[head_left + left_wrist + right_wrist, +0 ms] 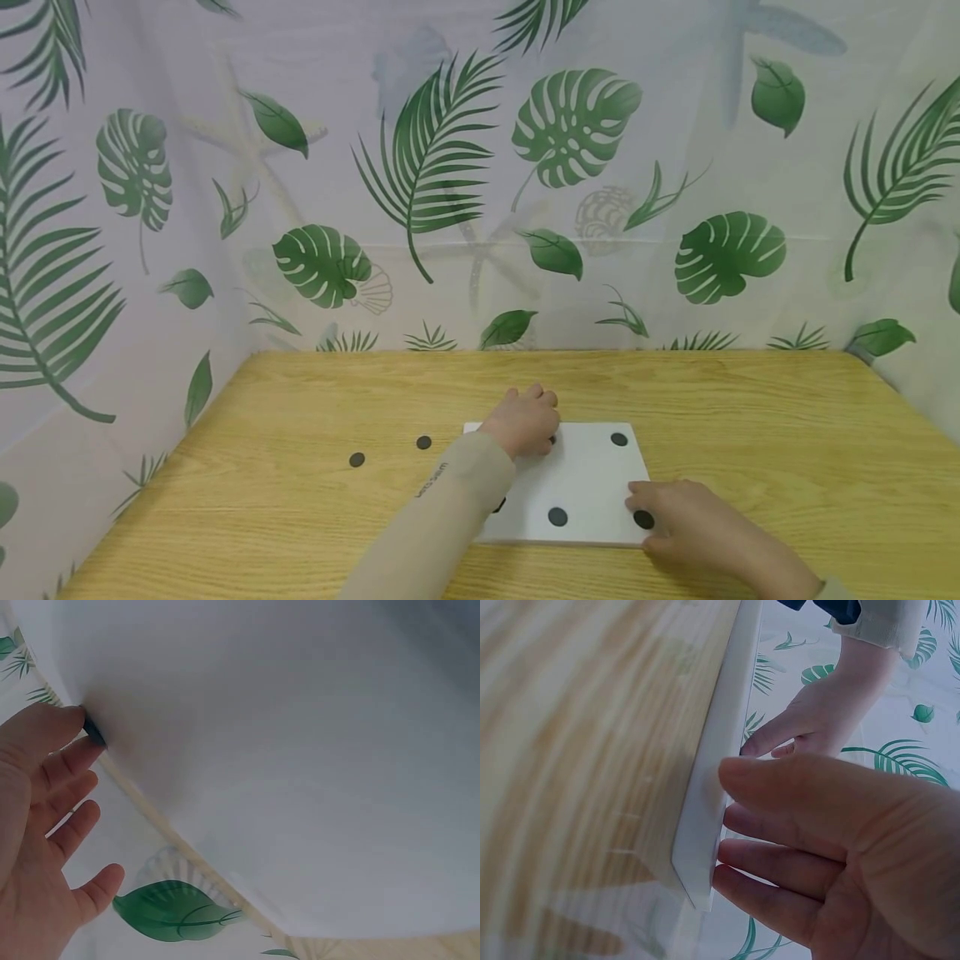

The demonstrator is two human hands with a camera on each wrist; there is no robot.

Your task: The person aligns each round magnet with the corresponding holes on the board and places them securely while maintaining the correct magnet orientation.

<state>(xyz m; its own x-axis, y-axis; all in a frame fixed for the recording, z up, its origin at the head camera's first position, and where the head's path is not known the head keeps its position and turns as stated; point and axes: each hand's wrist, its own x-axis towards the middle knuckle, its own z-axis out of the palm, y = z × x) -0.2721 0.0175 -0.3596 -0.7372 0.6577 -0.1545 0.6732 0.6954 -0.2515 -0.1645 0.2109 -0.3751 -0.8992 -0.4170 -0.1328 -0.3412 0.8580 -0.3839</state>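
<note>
A white rectangular board [592, 477] lies flat on the wooden table, with several round black discs on its top. My left hand [521, 422] reaches over its far side. Thumb and index finger pinch a small black disc [93, 729] against the board's white surface, the other fingers spread away. At the board's right end is my right hand [693, 525], its thumb by the near side edge and extended fingertips touching the board. Between that thumb and fingers shows a corner disc [643, 520]. My left sleeve partly covers another disc [499, 504].
Two loose black discs, one nearer [357, 459] and one farther [423, 442], lie on the table [247, 500] left of the board. Behind the table hangs a leaf-printed white cloth [450, 317], which also runs along the left and right sides.
</note>
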